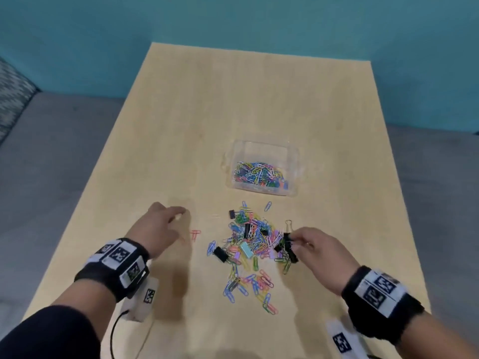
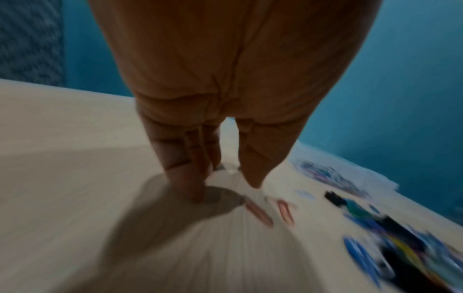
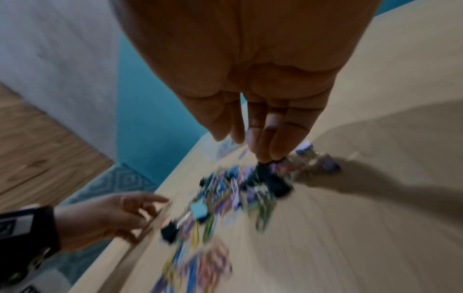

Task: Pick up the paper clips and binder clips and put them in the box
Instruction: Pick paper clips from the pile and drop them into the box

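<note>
surface: wooden table (image 1: 259, 99); teal wall (image 1: 233, 16) | left fingers (image 1: 178, 212) loose; right fingers (image 1: 298, 237) pinch binder clip (image 1: 286, 240)

Head view's evenly lit and fairly sharp; both my wrist cams are smeared with motion blur, with soft shadows on the table (image 1: 259, 99).

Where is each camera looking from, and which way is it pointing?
Head: up on the person's head, looking down at the table, the box and both hands.
Left wrist: on the left wrist, looking along the left hand at the tabletop.
Right wrist: on the right wrist, looking along the right hand at a black binder clip.
Shared: all three show the clip pile.
</note>
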Tool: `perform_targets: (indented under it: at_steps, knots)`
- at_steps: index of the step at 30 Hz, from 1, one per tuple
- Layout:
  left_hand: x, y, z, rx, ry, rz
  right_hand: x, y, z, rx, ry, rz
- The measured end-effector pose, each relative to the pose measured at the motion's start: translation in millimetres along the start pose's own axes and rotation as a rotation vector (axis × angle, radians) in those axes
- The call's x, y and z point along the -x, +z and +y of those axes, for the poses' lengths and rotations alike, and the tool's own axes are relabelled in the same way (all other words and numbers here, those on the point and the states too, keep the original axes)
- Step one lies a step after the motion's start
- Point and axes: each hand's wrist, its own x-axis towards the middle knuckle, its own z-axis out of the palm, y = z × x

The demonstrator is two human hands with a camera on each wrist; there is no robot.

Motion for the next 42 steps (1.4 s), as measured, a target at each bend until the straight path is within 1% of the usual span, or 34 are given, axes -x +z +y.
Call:
perform_targets:
  at_steps: [2, 4, 6, 8, 10, 12, 15, 18, 21, 24, 27, 29, 32, 35, 38, 40, 42]
  knots:
    - [7.9, 19.3, -5.5, 0.006, 0.106, 0.016, 16.7, 20.4, 9.7, 0.023, -0.013, -0.065]
    - [9.4, 37.6, -4.5, -0.031, 0.217, 0.075, 28.7, 40.4, 14.1, 0.118, -0.069, -0.106]
    - [12.9, 51.7, 1.7, -0.059, 0.287, 0.156, 36.0, 57.7, 13.2, 0.221, -0.145, -0.134]
    - [18.5, 63.3, 6.8, -0.082, 0.335, 0.217, 39.5, 71.2, 5.1, 0.275, -0.185, -0.136]
    - [27.7, 72.6, 8.3, -0.096, 0.344, 0.252, 40.6, 82.4, -2.9, 0.300, -0.204, -0.125]
    - [39.6, 81.1, 5.0, -0.094, 0.323, 0.268, 41.4, 89.8, -6.7, 0.326, -0.200, -0.118]
    - [63.3, 95.4, 0.3, -0.089, 0.275, 0.239, 44.1, 95.8, -11.7, 0.383, -0.164, -0.121]
    - [86.1, 115.7, 13.2, -0.044, 0.307, 0.187, 41.6, 104.1, -17.0, 0.424, -0.157, -0.117]
    - [97.3, 131.3, 38.6, 0.034, 0.340, 0.169, 38.6, 104.8, -24.1, 0.332, -0.187, -0.102]
    - [103.7, 133.9, 48.9, 0.125, 0.319, 0.138, 46.2, 88.2, -20.3, 0.238, -0.117, -0.048]
    - [105.5, 134.4, 45.2, 0.029, 0.342, 0.086, 62.0, 79.2, -1.0, 0.295, -0.035, -0.095]
    - [102.4, 136.6, 46.6, -0.028, 0.350, 0.070, 67.7, 84.0, 4.3, 0.364, -0.081, -0.133]
    - [92.5, 139.3, 55.9, -0.055, 0.364, 0.090, 55.3, 95.9, -2.3, 0.392, -0.163, -0.103]
    - [81.5, 139.4, 66.7, -0.077, 0.351, 0.102, 34.2, 104.5, -12.6, 0.391, -0.182, -0.046]
    - [73.0, 139.7, 70.2, -0.101, 0.354, 0.109, 22.4, 107.2, -16.6, 0.426, -0.212, -0.046]
    - [71.1, 139.9, 69.6, -0.119, 0.373, 0.130, 20.0, 106.2, -15.5, 0.440, -0.228, -0.044]
    - [72.5, 138.8, 70.2, -0.162, 0.401, 0.118, 21.3, 104.5, -14.2, 0.447, -0.253, -0.052]
